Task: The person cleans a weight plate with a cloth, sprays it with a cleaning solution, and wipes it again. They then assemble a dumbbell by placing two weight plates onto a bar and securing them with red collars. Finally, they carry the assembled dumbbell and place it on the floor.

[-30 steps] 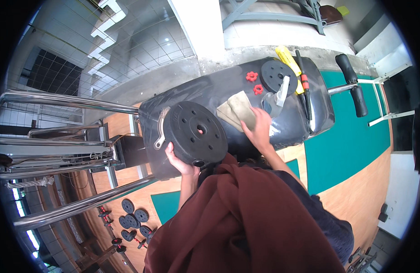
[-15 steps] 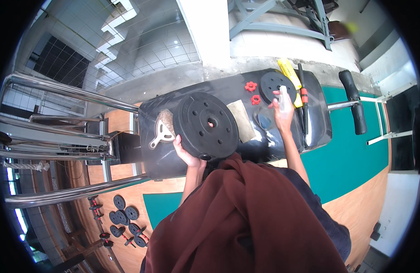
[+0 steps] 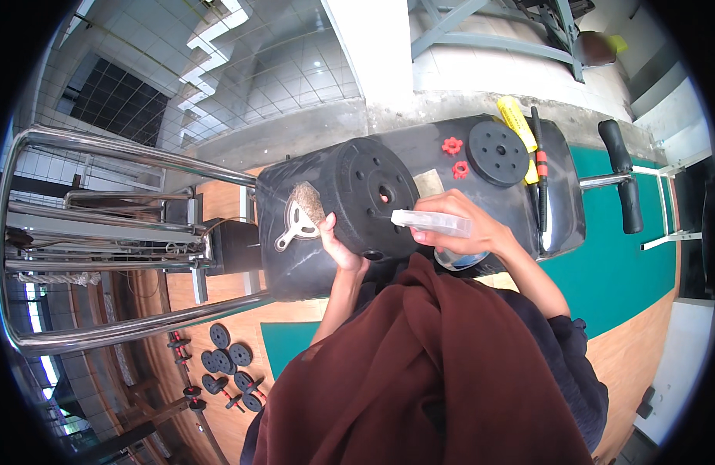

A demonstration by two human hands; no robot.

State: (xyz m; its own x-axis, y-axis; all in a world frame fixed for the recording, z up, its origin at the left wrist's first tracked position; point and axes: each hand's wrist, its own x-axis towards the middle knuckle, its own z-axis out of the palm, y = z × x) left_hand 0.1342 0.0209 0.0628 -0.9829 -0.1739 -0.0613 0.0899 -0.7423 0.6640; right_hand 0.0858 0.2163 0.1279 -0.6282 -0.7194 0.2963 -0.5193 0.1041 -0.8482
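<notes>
Your left hand point(image 3: 336, 246) is clamped on the near-left rim of the black weight plate point(image 3: 371, 198), tipped up on the padded bench point(image 3: 563, 209), while your right hand point(image 3: 470, 226) is wrapped around the clear spray bottle point(image 3: 433, 223); the plate looks heavy, stiff, best gripped by its rim.

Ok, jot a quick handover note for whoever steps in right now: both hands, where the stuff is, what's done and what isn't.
Left hand: grips the rim of the large black weight plate, propped tilted on the black padded bench.
Right hand: holds a clear spray bottle, nozzle pointed at the plate's face.
On the bench: scrub brush left of the plate, folded cloth behind it, two red collar nuts, smaller black plate, yellow tube, bar with red band.
Done: plate stood up, bottle aimed. Left: no wetness is discernible on the plate; brush and cloth lie untouched.
</notes>
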